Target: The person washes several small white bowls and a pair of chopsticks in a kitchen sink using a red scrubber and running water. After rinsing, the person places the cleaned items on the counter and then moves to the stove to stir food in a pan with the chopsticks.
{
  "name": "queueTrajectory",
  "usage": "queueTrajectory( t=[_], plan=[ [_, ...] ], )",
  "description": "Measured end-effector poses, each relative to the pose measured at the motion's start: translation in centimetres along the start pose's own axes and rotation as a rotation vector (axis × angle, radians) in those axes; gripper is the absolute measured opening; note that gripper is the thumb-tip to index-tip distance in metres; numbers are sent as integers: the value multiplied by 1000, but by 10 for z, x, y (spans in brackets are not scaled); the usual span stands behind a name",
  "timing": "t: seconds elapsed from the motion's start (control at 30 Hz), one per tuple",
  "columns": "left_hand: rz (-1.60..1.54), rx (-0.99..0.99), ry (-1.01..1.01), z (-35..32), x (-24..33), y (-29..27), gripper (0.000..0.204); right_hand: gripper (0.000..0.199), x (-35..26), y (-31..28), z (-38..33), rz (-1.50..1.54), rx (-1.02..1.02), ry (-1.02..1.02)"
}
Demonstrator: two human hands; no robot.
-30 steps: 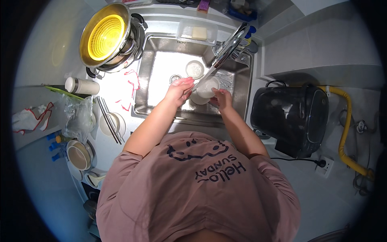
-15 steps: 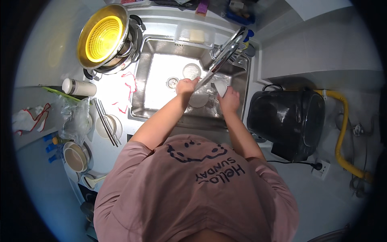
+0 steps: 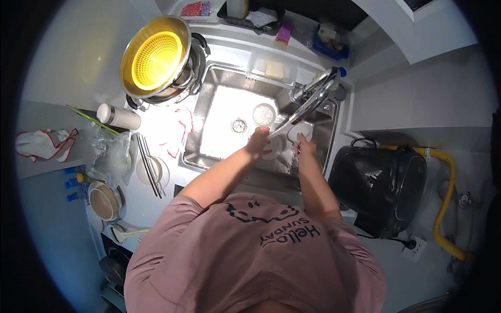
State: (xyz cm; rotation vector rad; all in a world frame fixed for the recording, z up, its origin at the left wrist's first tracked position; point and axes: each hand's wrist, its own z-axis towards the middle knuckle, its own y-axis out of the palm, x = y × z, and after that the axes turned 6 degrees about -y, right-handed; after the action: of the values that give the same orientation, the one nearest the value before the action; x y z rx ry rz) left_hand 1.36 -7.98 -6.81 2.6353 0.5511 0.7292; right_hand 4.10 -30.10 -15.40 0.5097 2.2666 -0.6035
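Both hands are down in the steel sink [image 3: 219, 120], under the long tap [image 3: 308, 101]. The left hand [image 3: 257, 142] rests with curled fingers on the rim of a small white dish [image 3: 272, 148] lying on the sink floor. The right hand [image 3: 304, 147] is closed around the edge of a second white dish [image 3: 298, 131], held just beneath the tap's spout; how tightly it pinches cannot be told. The two dishes sit just beside each other at the right end of the sink.

Also in the sink are one round drain [image 3: 239, 125] and one clear lid or cup [image 3: 263, 113] near it, well apart from the bright, bare left half.

On the tabletop [image 3: 162, 125] to the left stand one yellow colander [image 3: 155, 58] set in a metal pot, one white bottle [image 3: 119, 117] lying on its side, one bowl with a pair of chopsticks [image 3: 148, 169] across it, one brown bowl [image 3: 103, 201] and one crumpled clear bag [image 3: 107, 154]. One white cloth with red trim [image 3: 44, 144] lies farther left.

Behind the sink is one clear tray with a bar of soap [image 3: 274, 69]. On the right stand one black bin bag [image 3: 378, 185] and one yellow hose [image 3: 446, 198].
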Motion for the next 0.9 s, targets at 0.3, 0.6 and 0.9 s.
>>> queueTrajectory(
  t=[0.3,0.6,0.9],
  plan=[
    [447,515,246,65,-23,-40,37,44,34,26,48,667,-75,325],
    [267,614,108,-3,10,-117,48,60,-13,53,-69,205,-324,394],
    [-162,470,-91,-63,12,-106,13,18,-3,130,-109,612,-611,244]
  ],
)
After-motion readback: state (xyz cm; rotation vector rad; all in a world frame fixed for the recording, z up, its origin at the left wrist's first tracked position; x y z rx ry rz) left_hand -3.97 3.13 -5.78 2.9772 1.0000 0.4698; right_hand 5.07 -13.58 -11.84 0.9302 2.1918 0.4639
